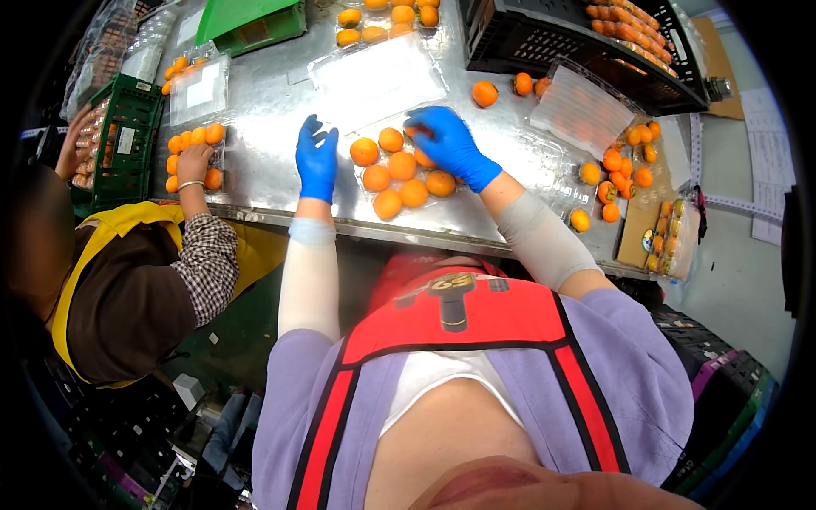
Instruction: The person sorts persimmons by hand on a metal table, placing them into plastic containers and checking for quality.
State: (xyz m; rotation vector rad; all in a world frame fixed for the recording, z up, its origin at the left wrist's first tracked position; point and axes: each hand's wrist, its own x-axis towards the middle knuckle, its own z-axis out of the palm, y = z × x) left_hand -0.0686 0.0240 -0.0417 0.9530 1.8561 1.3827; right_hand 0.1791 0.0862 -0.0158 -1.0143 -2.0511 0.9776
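On the steel table before me lies an open clear plastic punnet (371, 189) with several orange persimmons (402, 166) in it. My right hand (449, 145), in a blue glove, is at the punnet's upper right corner. Its fingers curl over a persimmon (421, 132) that they partly hide. To the left of the punnet, my left hand (317, 162) hovers in its blue glove, fingers apart and nothing in the palm. Beyond the punnet spreads its transparent lid (379, 80), which shines white under the light.
A co-worker's hand (194, 164) touches another persimmon punnet at left, beside a green crate (131, 137). A black crate (529, 41) with packed fruit stands back right. Loose persimmons (617, 167), a filled punnet (577, 111) and cardboard (637, 226) lie right. A green box (261, 29) stands behind.
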